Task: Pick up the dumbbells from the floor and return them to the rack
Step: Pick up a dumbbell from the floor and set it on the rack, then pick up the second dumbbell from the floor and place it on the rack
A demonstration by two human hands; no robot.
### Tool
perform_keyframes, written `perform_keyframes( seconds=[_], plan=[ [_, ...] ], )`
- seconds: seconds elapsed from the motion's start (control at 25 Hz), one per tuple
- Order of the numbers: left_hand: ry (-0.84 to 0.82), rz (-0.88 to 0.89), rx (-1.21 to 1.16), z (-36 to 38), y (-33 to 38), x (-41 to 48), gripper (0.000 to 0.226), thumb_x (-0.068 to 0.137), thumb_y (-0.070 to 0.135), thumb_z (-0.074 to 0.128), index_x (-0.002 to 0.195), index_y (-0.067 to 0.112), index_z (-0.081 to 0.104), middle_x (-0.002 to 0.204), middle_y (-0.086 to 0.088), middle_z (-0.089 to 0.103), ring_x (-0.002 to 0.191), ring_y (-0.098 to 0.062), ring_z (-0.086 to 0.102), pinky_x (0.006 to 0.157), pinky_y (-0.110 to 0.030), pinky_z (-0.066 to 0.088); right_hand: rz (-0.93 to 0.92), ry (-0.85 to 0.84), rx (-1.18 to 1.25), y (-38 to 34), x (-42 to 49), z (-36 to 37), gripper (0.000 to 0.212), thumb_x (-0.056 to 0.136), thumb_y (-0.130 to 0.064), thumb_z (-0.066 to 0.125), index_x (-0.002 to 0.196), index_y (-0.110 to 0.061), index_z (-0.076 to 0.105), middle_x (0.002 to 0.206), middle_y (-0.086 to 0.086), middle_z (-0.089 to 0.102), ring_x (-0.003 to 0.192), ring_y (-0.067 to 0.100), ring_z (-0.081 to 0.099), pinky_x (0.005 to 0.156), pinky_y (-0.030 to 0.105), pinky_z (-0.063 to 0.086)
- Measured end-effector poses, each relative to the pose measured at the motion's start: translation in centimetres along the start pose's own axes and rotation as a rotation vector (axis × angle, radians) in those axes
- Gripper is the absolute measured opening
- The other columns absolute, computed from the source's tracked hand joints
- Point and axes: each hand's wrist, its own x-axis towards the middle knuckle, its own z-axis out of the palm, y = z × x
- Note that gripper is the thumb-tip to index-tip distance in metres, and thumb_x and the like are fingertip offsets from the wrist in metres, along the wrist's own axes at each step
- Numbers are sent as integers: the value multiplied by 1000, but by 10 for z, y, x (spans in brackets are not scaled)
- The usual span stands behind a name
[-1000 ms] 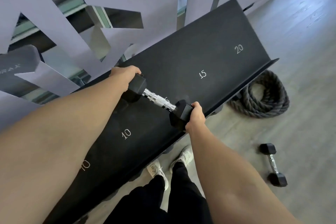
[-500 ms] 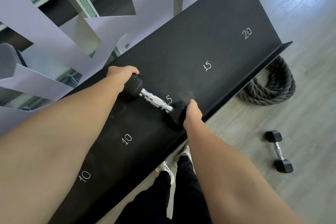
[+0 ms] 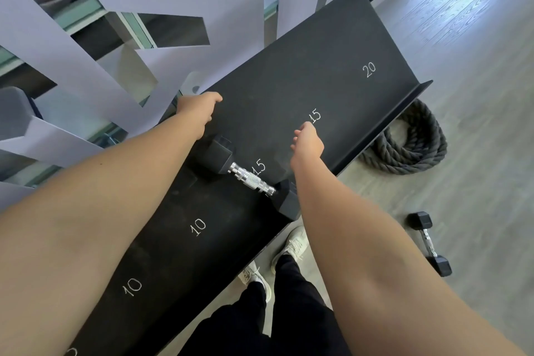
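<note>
Both hands were held loosely curled and empty above the rack (image 3: 303,72), the left hand (image 3: 197,109) and right hand (image 3: 307,141) touching nothing. The hex dumbbell (image 3: 245,178) lay on the rack's shelf just below and between them, beside a "15" marking. A second dumbbell (image 3: 429,243) was left on the floor (image 3: 476,182), well apart.

Rack shelf (image 3: 289,89) carries white handwritten numbers: "10" near left, second "10" further right, "15" beside dumbbell (image 3: 248,179) handle, second "15" at middle, "20" far right.

My matt black rubber-headed dumbbell (image 3: 248,179) has a shiny knurled metal handle; the dark shelf rack (image 3: 289,89) looks matt, faintly dusty.
</note>
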Motion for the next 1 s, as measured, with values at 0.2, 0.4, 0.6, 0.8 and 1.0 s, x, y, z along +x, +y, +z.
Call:
perform_keyframes(
  seconds=[0.2,0.4,0.6,0.8,1.0],
  plan=[
    [0,89,-96,-2,29,-21,28,85,30,66,106,11,65,97,-2,63,83,-17,58,53,-25,34,-92,-40,79,-32,-28,-6,14,82,-22,54,72,-14,59,67,-3,54,56,16,44,56,27,38],
    [-16,126,-234,-2,59,-57,26,83,33,66,100,13,67,87,-1,64,79,-19,60,65,-31,45,-200,-55,136,-79,-66,-27,13,80,-20,54,69,-13,57,63,-2,54,52,18,40,56,29,37],
    [7,492,-126,23,93,-117,17,83,31,65,79,16,61,77,1,63,69,-16,56,62,-24,41,-575,-50,-103,-135,-105,-70,20,83,-29,56,67,-16,54,65,-7,54,58,14,48,57,27,39],
    [86,1029,162,69,91,-194,24,89,34,64,106,16,68,98,4,64,84,-10,57,71,-18,41,-1091,-40,-524,-173,-120,-154,32,85,-36,58,113,-22,64,118,-4,59,105,16,60,89,36,51],
    [11,1319,373,165,75,-290,39,89,40,64,118,14,64,119,-7,61,110,-24,56,95,-38,45,-1442,180,-809,-201,-99,-308,41,86,-31,63,125,-18,62,133,9,52,124,30,47,107,43,31]
  ],
)
